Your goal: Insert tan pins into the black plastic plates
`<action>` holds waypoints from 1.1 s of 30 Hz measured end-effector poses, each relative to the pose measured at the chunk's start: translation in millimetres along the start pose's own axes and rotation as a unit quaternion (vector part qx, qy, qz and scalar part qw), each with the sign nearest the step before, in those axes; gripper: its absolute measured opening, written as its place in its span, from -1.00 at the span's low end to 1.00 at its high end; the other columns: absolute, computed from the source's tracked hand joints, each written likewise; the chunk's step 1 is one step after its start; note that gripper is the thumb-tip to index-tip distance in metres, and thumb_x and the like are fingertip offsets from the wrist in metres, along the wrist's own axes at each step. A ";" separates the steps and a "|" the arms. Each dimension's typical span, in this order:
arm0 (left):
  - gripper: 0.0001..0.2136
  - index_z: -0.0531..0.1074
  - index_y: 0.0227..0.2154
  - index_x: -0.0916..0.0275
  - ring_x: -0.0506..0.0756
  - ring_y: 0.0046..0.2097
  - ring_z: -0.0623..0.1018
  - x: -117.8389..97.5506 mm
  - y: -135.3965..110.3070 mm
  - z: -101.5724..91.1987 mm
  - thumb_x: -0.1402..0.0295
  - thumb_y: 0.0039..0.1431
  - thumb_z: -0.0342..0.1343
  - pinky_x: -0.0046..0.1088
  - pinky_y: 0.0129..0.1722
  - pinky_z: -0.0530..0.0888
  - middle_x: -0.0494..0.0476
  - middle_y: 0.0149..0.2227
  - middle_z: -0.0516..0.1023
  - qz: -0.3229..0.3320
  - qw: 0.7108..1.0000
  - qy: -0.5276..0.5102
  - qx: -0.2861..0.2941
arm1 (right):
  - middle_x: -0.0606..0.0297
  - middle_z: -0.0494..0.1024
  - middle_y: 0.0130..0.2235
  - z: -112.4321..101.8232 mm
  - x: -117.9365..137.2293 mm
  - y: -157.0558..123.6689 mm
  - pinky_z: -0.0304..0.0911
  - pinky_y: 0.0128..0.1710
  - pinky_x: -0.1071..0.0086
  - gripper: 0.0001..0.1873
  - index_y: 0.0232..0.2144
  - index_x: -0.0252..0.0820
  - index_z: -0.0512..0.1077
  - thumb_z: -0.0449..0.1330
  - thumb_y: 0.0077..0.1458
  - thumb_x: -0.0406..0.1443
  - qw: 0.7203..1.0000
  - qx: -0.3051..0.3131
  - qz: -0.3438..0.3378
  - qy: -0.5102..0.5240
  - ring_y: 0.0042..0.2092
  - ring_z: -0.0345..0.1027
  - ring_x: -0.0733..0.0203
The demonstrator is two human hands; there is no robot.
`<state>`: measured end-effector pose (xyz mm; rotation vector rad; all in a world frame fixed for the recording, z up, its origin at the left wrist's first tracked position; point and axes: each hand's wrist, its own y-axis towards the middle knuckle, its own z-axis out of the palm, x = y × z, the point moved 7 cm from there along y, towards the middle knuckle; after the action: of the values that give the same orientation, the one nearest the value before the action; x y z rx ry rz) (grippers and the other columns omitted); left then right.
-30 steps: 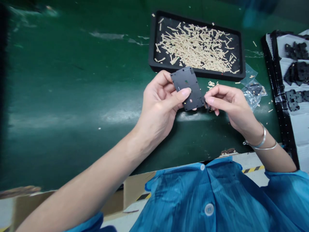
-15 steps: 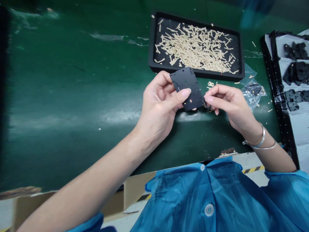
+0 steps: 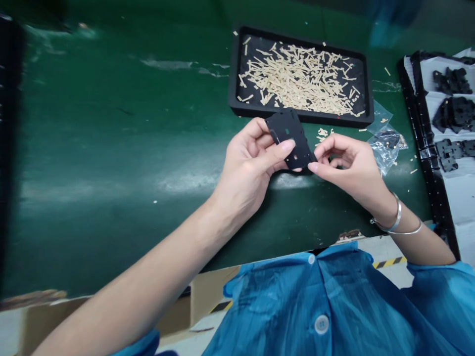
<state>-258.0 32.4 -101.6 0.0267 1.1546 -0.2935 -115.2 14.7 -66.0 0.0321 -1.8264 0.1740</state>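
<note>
A flat black plastic plate (image 3: pixel 287 129) with small holes and notches is held tilted above the bench. My left hand (image 3: pixel 252 160) grips it by the left side, thumb across its face and fingers behind. At its lower right corner, my right hand (image 3: pixel 343 158) has thumb and forefinger pinched together, touching the plate's edge there. Whether a small piece sits between those fingertips is hidden. Just beyond the plate's upper edge lies a black tray (image 3: pixel 233 84) full of short cream-coloured strips (image 3: pixel 302 79).
Loose cream scraps (image 3: pixel 322 132) and a clear plastic bag (image 3: pixel 386 151) with small dark parts lie right of the tray. Farther right, a black-rimmed, white-lined tray (image 3: pixel 426 143) holds several black plastic parts (image 3: pixel 458 113). A cardboard box (image 3: pixel 213 291) stands below the bench edge.
The plate has tilted a little and shifted slightly right and down with my left hand. My right fingertips have moved closer in against its lower right corner.
</note>
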 end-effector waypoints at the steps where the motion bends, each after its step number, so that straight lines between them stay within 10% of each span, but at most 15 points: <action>1: -0.78 0.40 -0.37 0.13 0.05 -0.37 0.56 0.7 0.4 0.3 0.35 -0.03 0.35 -0.41 -0.42 0.56 0.00 -0.36 0.53 -0.001 1.000 0.000 0.003 | 0.42 0.38 -0.51 -1.1 2.3 -1.3 0.10 -0.55 0.48 -0.88 -0.53 -0.20 0.37 0.28 -0.12 -0.36 1.000 -0.012 -0.015 -0.023 -0.51 0.14 0.43; 12: -0.77 0.43 -0.28 0.12 0.15 -0.22 0.62 -12.7 -7.5 6.5 0.37 0.00 0.32 -0.30 -0.27 0.59 0.06 -0.34 0.59 0.025 0.998 0.032 -0.044 | 0.30 0.47 -0.47 5.2 27.1 -17.5 0.25 -0.32 0.27 -0.85 -0.51 -0.09 0.36 0.15 0.06 -0.41 0.908 -0.090 -0.249 -0.325 -0.33 0.35 0.15; 33: -0.79 0.33 -0.42 0.14 0.15 -0.15 0.64 -15.5 -12.8 11.8 0.31 0.02 0.30 -0.30 -0.11 0.59 0.06 -0.28 0.64 0.009 0.997 0.040 -0.066 | 0.41 0.40 -0.50 -2.5 29.6 -18.3 0.21 -0.49 0.39 -0.83 -0.52 -0.14 0.34 0.22 0.04 -0.42 0.934 -0.120 -0.254 -0.219 -0.46 0.26 0.32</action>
<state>-256.3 21.4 -81.1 -0.0685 1.2509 -0.2008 -118.5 -1.0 -35.0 0.3957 -2.2027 -0.4565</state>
